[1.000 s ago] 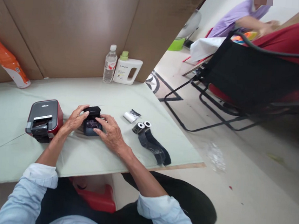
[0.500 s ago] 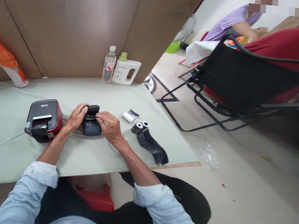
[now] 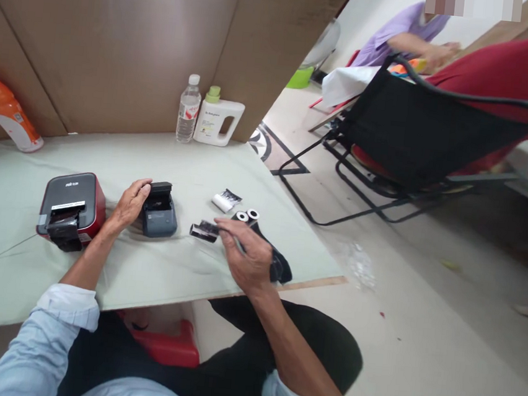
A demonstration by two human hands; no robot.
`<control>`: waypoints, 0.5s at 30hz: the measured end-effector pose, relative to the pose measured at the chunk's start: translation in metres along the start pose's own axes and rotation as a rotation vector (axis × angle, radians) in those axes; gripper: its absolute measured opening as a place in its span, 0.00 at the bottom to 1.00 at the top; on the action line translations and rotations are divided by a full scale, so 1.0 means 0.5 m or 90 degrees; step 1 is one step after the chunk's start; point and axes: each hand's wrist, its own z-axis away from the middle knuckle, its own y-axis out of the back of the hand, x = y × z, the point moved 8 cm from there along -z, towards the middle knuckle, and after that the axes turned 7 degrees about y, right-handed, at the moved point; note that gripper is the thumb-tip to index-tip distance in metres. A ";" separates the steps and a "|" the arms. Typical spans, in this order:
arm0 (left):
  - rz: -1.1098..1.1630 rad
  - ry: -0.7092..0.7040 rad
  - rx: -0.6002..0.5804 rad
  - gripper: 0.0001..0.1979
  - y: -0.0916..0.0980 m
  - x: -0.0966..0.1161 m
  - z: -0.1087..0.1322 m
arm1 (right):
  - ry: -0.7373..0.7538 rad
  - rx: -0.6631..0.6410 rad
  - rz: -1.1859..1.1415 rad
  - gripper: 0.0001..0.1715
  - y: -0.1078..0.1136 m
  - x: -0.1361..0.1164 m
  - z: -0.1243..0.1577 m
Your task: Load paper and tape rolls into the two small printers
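Note:
A small dark blue label printer [image 3: 161, 222] stands on the table with its black lid raised. My left hand [image 3: 127, 206] grips the lid's left side, thumb at the top edge. To the right of it, my right hand [image 3: 248, 252] pinches the end of a strip on a small dark, glossy label roll [image 3: 203, 232], which hangs just over the tabletop. Behind that hand lie two black label rolls [image 3: 253, 214] with white cores, their long black strip partly hidden. A white roll [image 3: 224, 201] with a dark printed tail lies farther back.
A larger red and black printer [image 3: 70, 195] with a black strip stands left of my left arm. Against the cardboard wall [image 3: 142, 49] are an orange bottle [image 3: 11, 111], a water bottle [image 3: 189, 110] and a white jug [image 3: 218, 122]. A black folding chair [image 3: 424, 126] and another person [image 3: 391, 39] are beyond.
My right hand has moved right, away from the small printer, bringing the dark label roll out with it. My left hand stays at the raised lid. The view has shifted slightly.

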 end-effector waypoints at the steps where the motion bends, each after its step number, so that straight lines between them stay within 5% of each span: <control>1: -0.001 0.000 0.001 0.24 0.001 0.001 -0.001 | 0.010 -0.037 -0.002 0.12 -0.003 0.000 0.017; 8: -0.009 -0.002 0.009 0.28 0.009 0.006 -0.014 | 0.043 -0.248 -0.036 0.11 -0.019 -0.028 0.073; 15: -0.037 0.006 0.017 0.30 0.015 0.013 -0.015 | 0.024 -0.085 0.128 0.11 0.072 0.008 -0.027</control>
